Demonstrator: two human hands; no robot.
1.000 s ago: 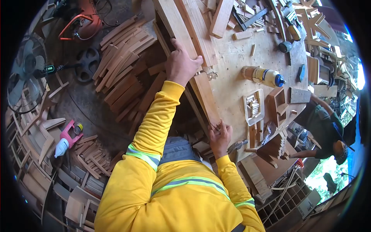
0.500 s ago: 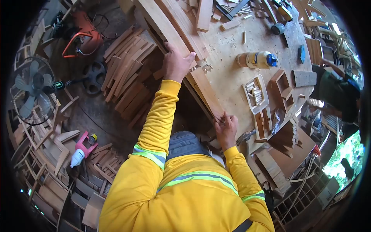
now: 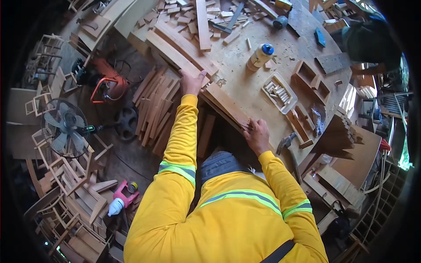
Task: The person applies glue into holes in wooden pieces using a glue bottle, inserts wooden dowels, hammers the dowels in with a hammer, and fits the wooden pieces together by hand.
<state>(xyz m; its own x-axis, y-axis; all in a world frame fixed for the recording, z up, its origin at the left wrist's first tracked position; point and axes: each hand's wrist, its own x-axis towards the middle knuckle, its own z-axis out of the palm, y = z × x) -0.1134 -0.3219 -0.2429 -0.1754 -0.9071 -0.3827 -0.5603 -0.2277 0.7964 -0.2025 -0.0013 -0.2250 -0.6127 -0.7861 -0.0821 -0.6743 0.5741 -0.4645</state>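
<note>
My left hand (image 3: 193,82) is closed over the near end of a long wooden board (image 3: 173,55) at the table's edge, its thumb stretched across the top. A second long wooden board (image 3: 187,47) lies beside it. My right hand (image 3: 256,133) grips the near end of a shorter wooden piece (image 3: 228,104), with the fingertips on its top. That piece lies along the table edge, roughly in line with the board under my left hand. Whether the two ends touch is hard to make out. Wood shavings (image 3: 221,81) lie close to where they meet.
The worktable (image 3: 239,85) bears a bottle (image 3: 260,57), a tray of dowels (image 3: 279,94), a wooden box frame (image 3: 310,81) and a hammer (image 3: 286,142). Stacked wood strips (image 3: 153,105) stand left of the table, with a fan (image 3: 66,127) beyond. A person (image 3: 372,41) is at far right.
The camera view has shifted, so the table and boards appear lower and further left. Both hands keep their holds on the wood. The person at right appears higher in view.
</note>
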